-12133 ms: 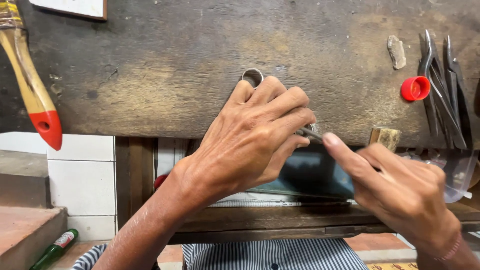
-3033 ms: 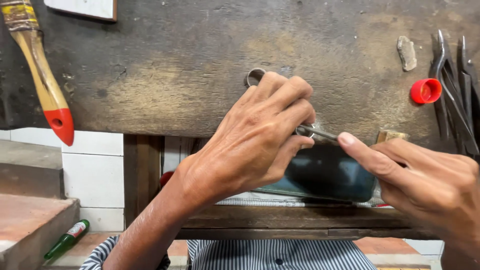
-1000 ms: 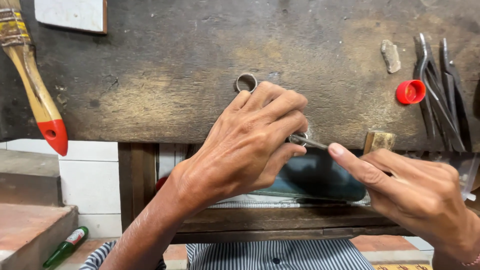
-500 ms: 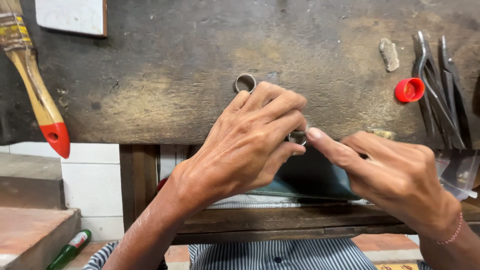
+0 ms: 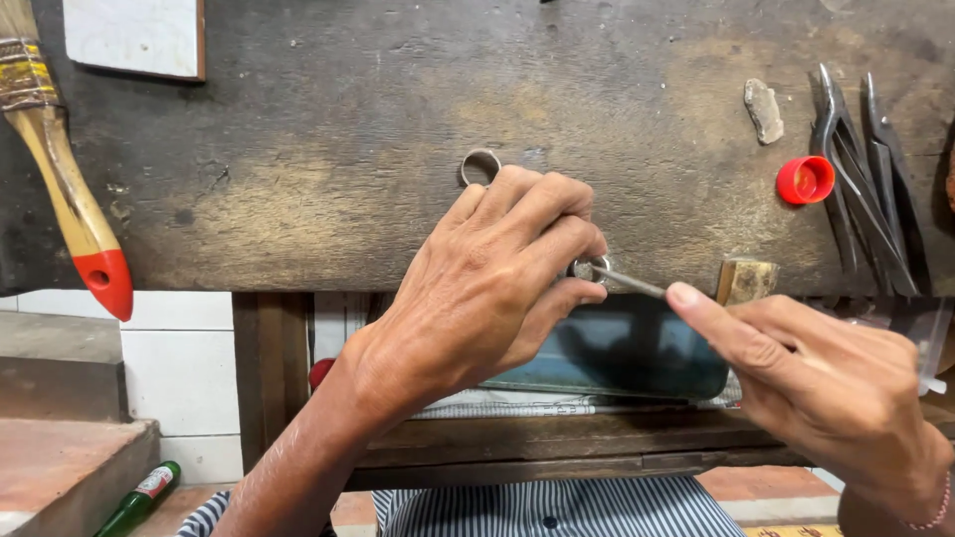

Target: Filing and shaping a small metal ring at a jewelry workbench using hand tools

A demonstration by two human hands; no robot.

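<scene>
1. Dark, worn wood makes up the surface, scuffed and stained, with white tile and a brick-red step showing below its front edge.
2. The left hand rests at the front edge of the surface, its fingers curled shut around a small metal ring, which is pinched between fingertip and thumb and only partly visible.
3. The right hand comes in from the lower right, its fingers closed on a thin metal tool; the forefinger lies along the shaft, and the tool's tip touches the small metal ring.
4. A second metal ring lies flat on the surface just beyond the left hand's knuckles, partly hidden by them.
5. A paintbrush with a wooden handle and a red-dipped end lies at the far left, its handle end hanging past the front edge.
6. A white tile sits at the top left, near the paintbrush.
7. A red bottle cap lies open side up at the right, just beside a set of dark pliers.
8. A small grey stone chip lies above the cap.
9. A little wooden block sticks up at the front edge, near the right forefinger.
10. A blue-green tray sits below the edge, under both hands.
11. A green bottle lies on the floor at the lower left.
</scene>
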